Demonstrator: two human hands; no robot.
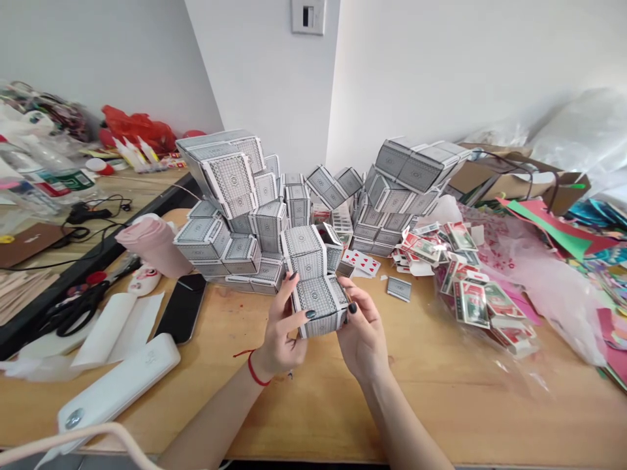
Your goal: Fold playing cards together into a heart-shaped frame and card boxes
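Both hands hold a structure of joined cubes folded from grey-backed playing cards point(316, 281) just above the wooden table point(441, 405). My left hand point(284, 326) grips its left side, thumb on the lower cube. My right hand point(362, 329) closes on the lower cube's right side. A red string circles my left wrist. Behind them stand two heaps of the same card cubes, a large one point(235, 209) at the left and another point(401, 189) at the right.
Loose red-suited cards point(362, 262) and small card packs in clear plastic point(470, 294) lie to the right. A black phone point(183, 307), white case point(117, 385), scissors point(73, 310) and pink roll point(154, 245) lie left. Coloured paper point(563, 232) fills the far right.
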